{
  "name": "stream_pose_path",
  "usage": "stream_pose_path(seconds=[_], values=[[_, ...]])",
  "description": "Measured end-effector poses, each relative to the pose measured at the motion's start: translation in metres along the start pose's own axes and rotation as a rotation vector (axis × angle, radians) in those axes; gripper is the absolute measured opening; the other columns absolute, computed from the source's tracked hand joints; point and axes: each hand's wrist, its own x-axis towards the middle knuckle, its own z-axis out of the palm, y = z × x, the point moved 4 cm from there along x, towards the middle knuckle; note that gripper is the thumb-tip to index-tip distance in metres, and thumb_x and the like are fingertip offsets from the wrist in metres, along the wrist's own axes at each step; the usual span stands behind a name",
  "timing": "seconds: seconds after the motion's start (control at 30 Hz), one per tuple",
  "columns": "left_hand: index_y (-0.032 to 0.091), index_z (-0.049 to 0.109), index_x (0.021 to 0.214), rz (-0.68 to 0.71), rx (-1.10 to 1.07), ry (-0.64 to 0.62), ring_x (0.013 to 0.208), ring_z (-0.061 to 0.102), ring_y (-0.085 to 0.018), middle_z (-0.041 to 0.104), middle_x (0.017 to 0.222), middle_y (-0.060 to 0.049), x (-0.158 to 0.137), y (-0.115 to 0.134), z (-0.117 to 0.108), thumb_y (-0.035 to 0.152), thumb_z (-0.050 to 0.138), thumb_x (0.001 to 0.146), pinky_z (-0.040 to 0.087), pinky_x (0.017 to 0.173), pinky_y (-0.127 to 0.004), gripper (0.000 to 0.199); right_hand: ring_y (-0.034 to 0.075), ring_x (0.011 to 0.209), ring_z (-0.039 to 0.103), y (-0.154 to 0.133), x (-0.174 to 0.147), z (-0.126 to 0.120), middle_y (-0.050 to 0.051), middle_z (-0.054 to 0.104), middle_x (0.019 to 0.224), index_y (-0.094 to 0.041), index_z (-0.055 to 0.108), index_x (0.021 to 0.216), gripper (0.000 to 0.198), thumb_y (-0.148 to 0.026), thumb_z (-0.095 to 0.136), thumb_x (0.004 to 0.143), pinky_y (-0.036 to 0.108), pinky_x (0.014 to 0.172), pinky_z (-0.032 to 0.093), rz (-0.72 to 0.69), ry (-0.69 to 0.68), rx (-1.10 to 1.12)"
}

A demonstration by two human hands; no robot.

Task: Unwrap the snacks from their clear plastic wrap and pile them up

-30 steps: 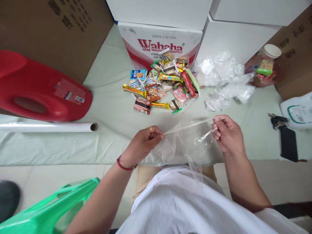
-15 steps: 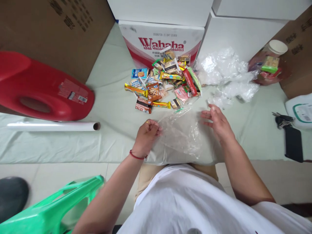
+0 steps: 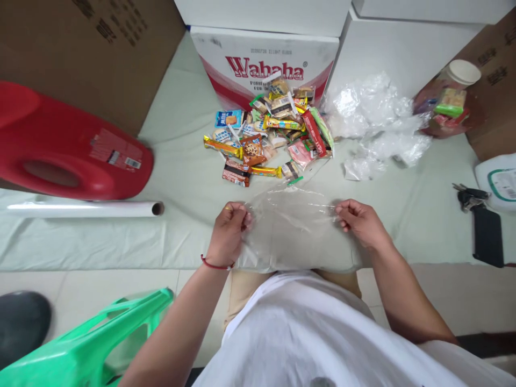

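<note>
Head view: how far along?

— Clear plastic (image 3: 290, 226) mostly spread, I judge; only creases left. Snacks (image 3: 283, 124) lie loose just beyond it.

— Hands, and its look?

— Left hand (image 3: 229, 231) pinches one side, right hand (image 3: 363, 221) the other. Thin, see-through, shiny along folds, over the table's (image 3: 189, 188) near edge.

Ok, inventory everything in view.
bag: one, clear, front
snacks: many, multicoloured, centre
plastic: heap, clear, right
boxes: four, white, back
cartons: two, brown, sides
jug: one, red, left
roll: one, white, left
jar: one, translucent, right
bottle: one, white, right
keys: bunch, dark, right
case: one, black, right
stool: one, green, lower left
cloth: one, greenish, beneath
round object: one, black, left
hands: two, pinching bag
wristband: one, red, left wrist
shirt: one, white, bottom
trousers: pair, tan, bottom
</note>
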Motion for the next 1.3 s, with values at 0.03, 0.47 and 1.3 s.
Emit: stream_pose_path(seconds=[0.03,0.47,1.3], values=[[0.022,0.055,0.080,0.008,0.013,0.002,0.053,0.044,-0.008,0.053,0.061,0.006,0.000,0.000,-0.004,0.039,0.081,0.075,0.036,0.050,-0.018,0.032,0.010,0.053,0.050,-0.001,0.002,-0.005,-0.002,0.059,0.064,-0.019,0.071,0.082,0.041,-0.054,0.087,0.068,0.022,0.046,0.041,0.002,-0.016,-0.021],[0.018,0.066,0.076,0.107,0.328,-0.180,0.048,0.042,-0.008,0.053,0.055,0.004,0.012,0.012,-0.037,0.047,0.084,0.071,0.031,0.049,-0.020,0.035,0.011,0.052,0.048,-0.021,0.055,-0.049,-0.001,0.057,0.058,-0.017,0.071,0.078,0.037,-0.050,0.086,0.069,0.024,0.048,0.038,0.023,-0.375,-0.361],[0.021,0.053,0.088,-0.155,0.459,-0.242,0.044,0.036,-0.008,0.045,0.051,0.010,-0.022,-0.030,-0.025,0.055,0.071,0.075,0.026,0.044,-0.020,0.041,0.025,0.116,0.062,0.040,-0.089,0.025,0.008,0.075,0.102,-0.020,0.076,0.107,0.019,-0.018,0.058,0.103,0.045,0.106,0.051,-0.989,-0.547,-0.958]])
